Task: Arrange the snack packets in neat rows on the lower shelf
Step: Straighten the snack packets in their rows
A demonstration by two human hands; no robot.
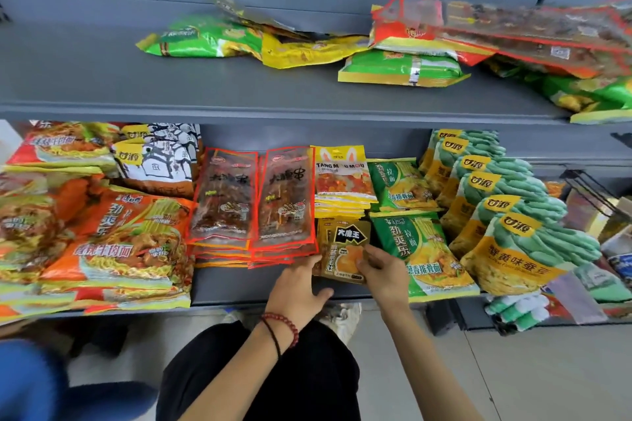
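1. Nearest the camera are the person's black trousers (273, 379), with both forearms reaching out over them towards the shelving; a red bead bracelet (284, 321) sits on the left wrist.
2. The lower shelf (260, 287) is already mostly filled. A bare strip shows only at its front edge, near the middle.
3. Orange noodle packets (119, 236) overlap in a loose heap across the left end, less tidy than the rest.
4. Green bean packets (513, 239) stand in a stepped file towards the right end, running from the back to the front edge.
5. Green noodle packets (420, 249) lie in two stacks just left of those, one behind the other.
6. Red-edged clear packets (253, 198) form two side-by-side stacks in the middle, with yellow packets (342, 181) stacked beside them on the right.
7. The small gold packet (345, 249) lies in front of the yellow stack, near the front edge, between the red-edged stack and the green noodles.
8. The right hand (384, 272) pinches the gold packet's right edge, thumb on its face.
9. The left hand (297, 287) has its fingers fairly straight against the packet's left edge, thumb spread, steadying and not clasping.
10. The step in hand looks like squaring this gold packet into its slot. The next move calls for lining its edges with the yellow stack behind, without nudging the neighbours on either side
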